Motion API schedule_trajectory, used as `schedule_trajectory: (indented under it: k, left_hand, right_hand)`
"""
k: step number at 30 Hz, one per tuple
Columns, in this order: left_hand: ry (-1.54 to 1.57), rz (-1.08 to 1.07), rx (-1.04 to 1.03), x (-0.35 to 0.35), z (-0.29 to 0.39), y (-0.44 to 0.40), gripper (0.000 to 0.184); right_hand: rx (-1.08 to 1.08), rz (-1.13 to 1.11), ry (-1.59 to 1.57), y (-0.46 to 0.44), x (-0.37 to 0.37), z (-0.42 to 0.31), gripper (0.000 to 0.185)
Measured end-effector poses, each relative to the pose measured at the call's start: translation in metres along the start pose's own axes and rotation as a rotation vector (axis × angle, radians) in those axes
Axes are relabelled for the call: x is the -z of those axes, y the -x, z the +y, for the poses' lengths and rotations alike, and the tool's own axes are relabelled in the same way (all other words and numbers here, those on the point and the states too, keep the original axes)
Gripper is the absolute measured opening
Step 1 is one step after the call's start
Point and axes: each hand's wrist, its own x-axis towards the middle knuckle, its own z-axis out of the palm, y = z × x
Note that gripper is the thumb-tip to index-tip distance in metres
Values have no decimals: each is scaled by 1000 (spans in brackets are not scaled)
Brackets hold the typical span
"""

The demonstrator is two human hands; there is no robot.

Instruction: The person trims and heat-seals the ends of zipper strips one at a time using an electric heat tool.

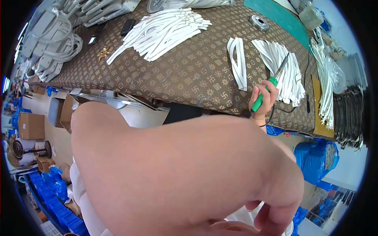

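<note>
Very close to the camera, my left hand (277,200) and its bare arm cross the lower part of the view. The fingers of that hand curl inward over white clothing, and what lies inside them is hidden. Beyond it, my right hand (264,99) is closed around the green handle of a soldering iron (256,104), whose metal tip points up and away over a fanned pile of white strips (289,84). One looped white strip (238,65) lies just left of that pile. A larger heap of white strips (165,33) is farther left on the patterned cloth.
On the table (157,84) are a round metal disc (259,23), small gold-coloured parts (104,53) and a black object (128,27). Grey cabled parts (49,47) fill the left end. The iron's black cable (285,111) loops near my right hand.
</note>
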Motion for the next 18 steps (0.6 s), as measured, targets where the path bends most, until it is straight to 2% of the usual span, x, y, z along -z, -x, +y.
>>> schedule_trajectory:
  k: [5,10,12,13,14,15,16,17,18]
  left_hand:
    - [90,-43,61,-16,-13,-15,22]
    - [179,-101,122,-1,-2,-21,21]
    - [-395,57,373,15,-2,-48,26]
    - [-681,92,83,41,-31,-63,27]
    - [-1096,124,123,60,-43,-80,30]
    - [-1479,181,-114,91,-83,-97,35]
    - [-1669,80,-119,128,-118,-118,35]
    - [-1860,14,-33,146,-135,-131,36]
    - [-1866,-24,-96,175,-168,-149,35]
  right_hand:
    - [-48,52,-41,2,3,-1,9]
    - [-75,147,-17,-1,30,15,6]
    - [-90,232,90,-2,51,28,8]
    - [-2,77,241,8,75,55,7]
    - [8,197,305,-17,79,33,9]
    - [-8,242,317,-27,86,24,11]
    - [28,296,291,-21,91,40,15]
    - [91,284,398,-39,100,30,20]
    - [121,372,381,-30,107,52,20]
